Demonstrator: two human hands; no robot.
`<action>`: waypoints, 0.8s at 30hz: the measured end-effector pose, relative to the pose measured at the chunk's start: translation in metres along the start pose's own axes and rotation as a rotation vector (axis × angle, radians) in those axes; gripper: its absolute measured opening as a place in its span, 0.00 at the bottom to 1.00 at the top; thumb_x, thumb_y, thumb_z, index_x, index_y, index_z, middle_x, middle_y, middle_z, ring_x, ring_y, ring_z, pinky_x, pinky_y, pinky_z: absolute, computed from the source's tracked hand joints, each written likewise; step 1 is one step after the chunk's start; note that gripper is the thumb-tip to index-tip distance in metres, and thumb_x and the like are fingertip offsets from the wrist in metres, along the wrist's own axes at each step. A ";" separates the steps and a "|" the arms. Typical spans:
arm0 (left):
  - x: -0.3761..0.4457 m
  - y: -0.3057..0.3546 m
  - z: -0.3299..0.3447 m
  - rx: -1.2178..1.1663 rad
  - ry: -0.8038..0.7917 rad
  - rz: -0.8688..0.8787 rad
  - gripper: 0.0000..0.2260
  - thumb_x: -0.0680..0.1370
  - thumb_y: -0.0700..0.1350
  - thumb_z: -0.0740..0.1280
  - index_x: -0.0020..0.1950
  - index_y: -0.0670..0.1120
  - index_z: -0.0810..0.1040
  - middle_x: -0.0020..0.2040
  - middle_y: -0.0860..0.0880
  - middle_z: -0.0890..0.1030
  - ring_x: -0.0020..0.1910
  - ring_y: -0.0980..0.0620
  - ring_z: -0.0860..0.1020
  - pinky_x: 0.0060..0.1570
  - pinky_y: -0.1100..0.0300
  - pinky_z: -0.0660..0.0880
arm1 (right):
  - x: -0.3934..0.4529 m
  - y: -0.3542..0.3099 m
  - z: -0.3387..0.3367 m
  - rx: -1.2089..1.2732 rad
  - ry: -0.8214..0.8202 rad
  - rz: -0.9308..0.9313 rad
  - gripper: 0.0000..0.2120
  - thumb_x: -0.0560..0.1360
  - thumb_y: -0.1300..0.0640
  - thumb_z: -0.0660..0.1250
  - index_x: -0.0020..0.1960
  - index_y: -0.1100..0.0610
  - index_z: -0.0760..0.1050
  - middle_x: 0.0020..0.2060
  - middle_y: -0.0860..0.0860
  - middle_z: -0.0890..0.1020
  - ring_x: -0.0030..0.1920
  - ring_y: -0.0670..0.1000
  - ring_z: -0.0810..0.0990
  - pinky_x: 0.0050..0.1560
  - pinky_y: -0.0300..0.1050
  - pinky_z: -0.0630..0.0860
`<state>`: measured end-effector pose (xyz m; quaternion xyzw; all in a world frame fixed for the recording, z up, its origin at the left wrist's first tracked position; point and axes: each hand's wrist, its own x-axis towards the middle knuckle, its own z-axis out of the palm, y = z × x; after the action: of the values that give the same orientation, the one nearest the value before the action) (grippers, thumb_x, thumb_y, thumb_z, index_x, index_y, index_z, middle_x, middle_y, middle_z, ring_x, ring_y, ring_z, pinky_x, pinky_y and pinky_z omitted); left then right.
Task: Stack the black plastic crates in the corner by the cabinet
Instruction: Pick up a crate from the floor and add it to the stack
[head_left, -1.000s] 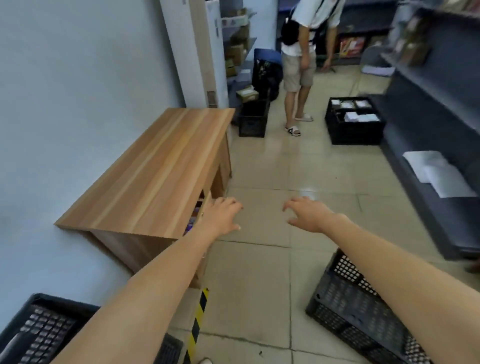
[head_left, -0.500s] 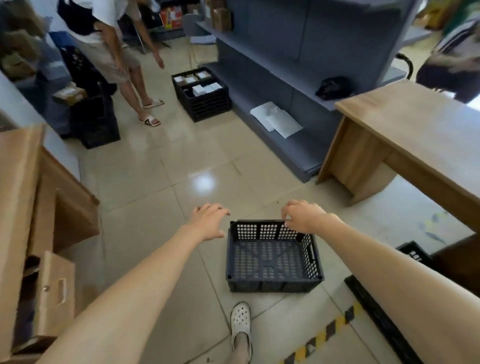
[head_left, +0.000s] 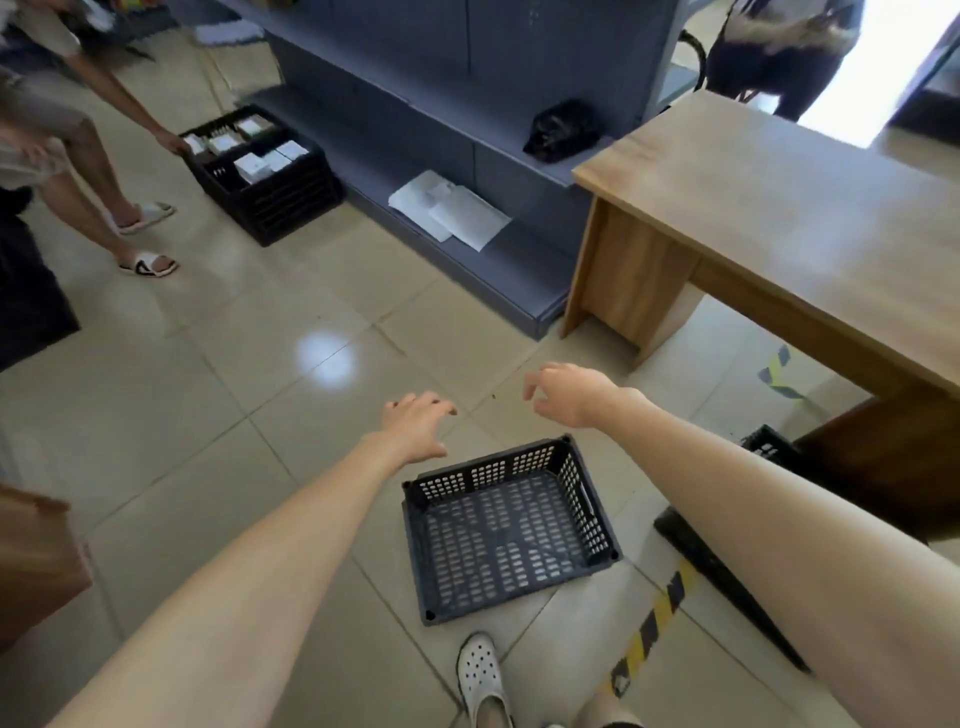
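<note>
An empty black perforated crate (head_left: 506, 530) lies on the tiled floor just in front of my white shoe (head_left: 480, 675). My left hand (head_left: 415, 423) hovers above its far left corner, fingers spread, holding nothing. My right hand (head_left: 563, 392) hangs past the crate's far right corner, fingers loosely curled and empty. Neither hand touches the crate. Part of another black crate (head_left: 769, 447) shows under the wooden desk on the right, and a black crate edge (head_left: 722, 577) lies below my right forearm.
A wooden desk (head_left: 779, 218) stands at right, beside grey shelving (head_left: 467, 140) holding papers and a black bag. Another person (head_left: 67, 135) grips a filled black crate (head_left: 260, 171) at far left. Yellow-black floor tape (head_left: 649, 634) runs near my foot. A brown cabinet edge (head_left: 31, 561) is at left.
The view swung from the wall-side cabinet to the floor crate. My hands, over the crate's far rim half a second ago, now sit a little beyond it. The other person has bent to the filled crate.
</note>
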<state>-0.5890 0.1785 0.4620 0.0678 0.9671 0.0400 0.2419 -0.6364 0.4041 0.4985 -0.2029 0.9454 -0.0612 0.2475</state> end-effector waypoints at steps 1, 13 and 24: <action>0.011 0.008 0.002 -0.008 -0.011 0.026 0.27 0.74 0.51 0.69 0.72 0.54 0.67 0.73 0.51 0.68 0.71 0.47 0.66 0.68 0.48 0.63 | 0.004 0.017 0.005 -0.009 -0.039 0.047 0.16 0.78 0.56 0.59 0.63 0.51 0.74 0.62 0.52 0.76 0.62 0.56 0.75 0.60 0.52 0.73; 0.100 0.060 0.034 -0.074 -0.158 -0.090 0.26 0.76 0.49 0.67 0.74 0.54 0.65 0.73 0.51 0.68 0.72 0.47 0.66 0.69 0.46 0.62 | 0.075 0.130 0.032 -0.046 -0.243 0.045 0.16 0.79 0.56 0.59 0.67 0.53 0.71 0.61 0.54 0.78 0.60 0.57 0.76 0.54 0.50 0.73; 0.120 0.100 0.121 -0.705 -0.035 -0.592 0.28 0.74 0.52 0.71 0.73 0.53 0.66 0.71 0.47 0.69 0.69 0.43 0.69 0.64 0.47 0.70 | 0.154 0.160 0.069 -0.270 -0.369 -0.161 0.17 0.80 0.58 0.58 0.68 0.54 0.69 0.64 0.54 0.76 0.60 0.57 0.77 0.52 0.50 0.74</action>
<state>-0.6254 0.3007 0.3113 -0.2971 0.8681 0.2944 0.2674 -0.7815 0.4849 0.3356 -0.3166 0.8646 0.0845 0.3809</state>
